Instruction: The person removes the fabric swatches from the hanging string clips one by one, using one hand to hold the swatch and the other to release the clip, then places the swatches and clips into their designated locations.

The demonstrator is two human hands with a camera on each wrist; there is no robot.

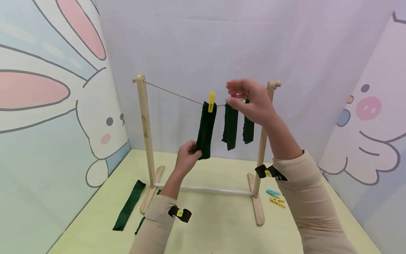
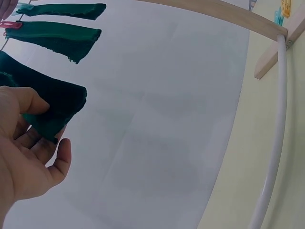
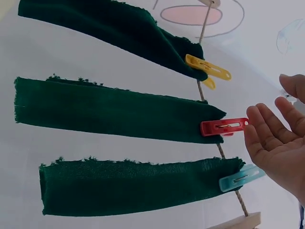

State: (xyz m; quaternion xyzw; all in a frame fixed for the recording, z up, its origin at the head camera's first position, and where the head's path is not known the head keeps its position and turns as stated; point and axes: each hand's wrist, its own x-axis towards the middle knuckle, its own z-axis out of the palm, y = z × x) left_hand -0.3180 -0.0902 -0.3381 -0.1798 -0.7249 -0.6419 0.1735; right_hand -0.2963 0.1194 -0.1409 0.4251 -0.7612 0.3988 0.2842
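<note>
Three dark green cloth strips hang from a thin rope [image 1: 176, 93]. My left hand [image 1: 186, 158] pinches the lower end of the leftmost strip [image 1: 206, 128], whose top is held by a yellow clothespin [image 1: 211, 101]. A red clothespin [image 3: 224, 126] fastens the middle strip [image 3: 114, 110] to the rope. Beside that red clothespin is my right hand [image 3: 279, 138], its fingers loosely extended and holding nothing; whether a fingertip touches the pin I cannot tell. The third strip [image 3: 138, 188] hangs from a light blue clothespin [image 3: 240, 178].
Wooden posts [image 1: 145, 130] on flat feet carry the rope, joined low down by a white rod [image 1: 209, 190]. Another green strip [image 1: 129, 206] lies on the table at left, with one more partly under my left arm. Blue [image 1: 273, 193] and yellow clothespins [image 1: 277, 202] lie at right.
</note>
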